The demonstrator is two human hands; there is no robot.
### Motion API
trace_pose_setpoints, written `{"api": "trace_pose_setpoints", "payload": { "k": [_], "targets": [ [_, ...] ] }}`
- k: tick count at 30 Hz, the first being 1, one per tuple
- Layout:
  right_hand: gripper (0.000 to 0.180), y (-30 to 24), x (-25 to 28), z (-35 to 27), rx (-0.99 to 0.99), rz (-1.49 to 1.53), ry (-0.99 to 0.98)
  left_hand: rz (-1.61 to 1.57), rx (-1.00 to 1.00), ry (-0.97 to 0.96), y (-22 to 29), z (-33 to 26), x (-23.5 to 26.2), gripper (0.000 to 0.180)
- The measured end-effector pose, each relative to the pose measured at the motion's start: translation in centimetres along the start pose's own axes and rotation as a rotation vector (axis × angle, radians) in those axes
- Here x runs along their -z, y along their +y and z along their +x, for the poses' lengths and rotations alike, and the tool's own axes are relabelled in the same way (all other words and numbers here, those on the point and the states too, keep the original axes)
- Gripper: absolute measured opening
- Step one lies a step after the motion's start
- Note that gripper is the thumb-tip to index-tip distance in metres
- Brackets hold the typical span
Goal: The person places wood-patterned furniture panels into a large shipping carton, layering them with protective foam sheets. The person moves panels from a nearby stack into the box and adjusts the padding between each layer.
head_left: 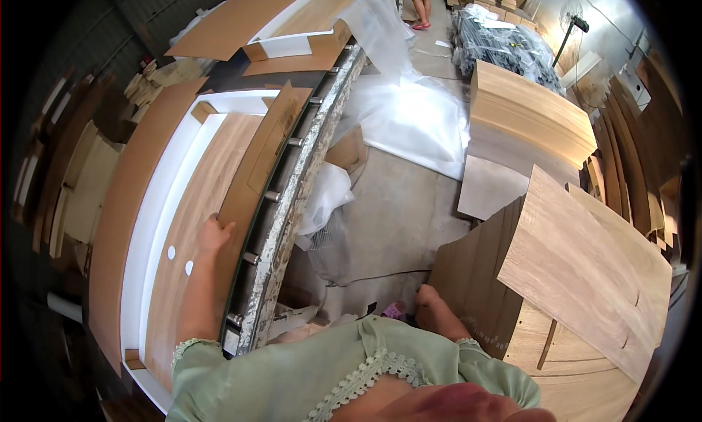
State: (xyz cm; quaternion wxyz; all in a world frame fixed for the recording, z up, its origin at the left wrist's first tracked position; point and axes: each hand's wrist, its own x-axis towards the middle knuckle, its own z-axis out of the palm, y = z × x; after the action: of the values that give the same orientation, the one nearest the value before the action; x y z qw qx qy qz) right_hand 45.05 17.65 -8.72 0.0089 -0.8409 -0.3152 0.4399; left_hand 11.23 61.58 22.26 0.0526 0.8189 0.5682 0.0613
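Observation:
My left hand (214, 235) is over the near side of a long open cardboard box (139, 173), its fingers bent at the brown side flap (272, 140). Inside the box lies a wood-grain panel (212, 166) framed by white foam strips (139, 254). Two white round spots show on the panel near my hand. My right hand (430, 298) hangs low at my right side with its fingers curled, close to the edge of a stack of brown boards (479, 265). Whether anything is inside that hand is hidden.
The box lies on a roller conveyor (274, 257); another open box (292, 45) is farther along. Clear plastic film (409, 115) covers part of the floor. Loose wood panels (578, 254) and a panel stack (530, 107) stand right. A person (423, 5) is far ahead.

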Motion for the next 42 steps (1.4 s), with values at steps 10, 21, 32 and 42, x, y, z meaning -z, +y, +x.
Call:
{"api": "trace_pose_setpoints", "payload": {
  "k": [10, 21, 32, 42],
  "targets": [
    [0.033, 3.7, -2.7, -0.8, -0.063, 0.032, -0.089, 0.078, 0.02, -0.044, 2.6, 0.9, 1.1, 0.051],
    [0.035, 2.4, -2.3, 0.7, -0.062, -0.026, -0.015, 0.08, -0.042, -0.005, 3.2, 2.3, 0.6, 0.049],
    [0.036, -3.1, 1.6, -6.1, -0.063, 0.007, -0.086, 0.116, -0.096, 0.003, 1.6, 3.7, -0.1, 0.045],
    [0.035, -6.2, -3.1, -11.2, -0.04, -0.162, -0.105, 0.006, -0.137, -0.099, 2.6, 4.6, -0.2, 0.042]
  ]
}}
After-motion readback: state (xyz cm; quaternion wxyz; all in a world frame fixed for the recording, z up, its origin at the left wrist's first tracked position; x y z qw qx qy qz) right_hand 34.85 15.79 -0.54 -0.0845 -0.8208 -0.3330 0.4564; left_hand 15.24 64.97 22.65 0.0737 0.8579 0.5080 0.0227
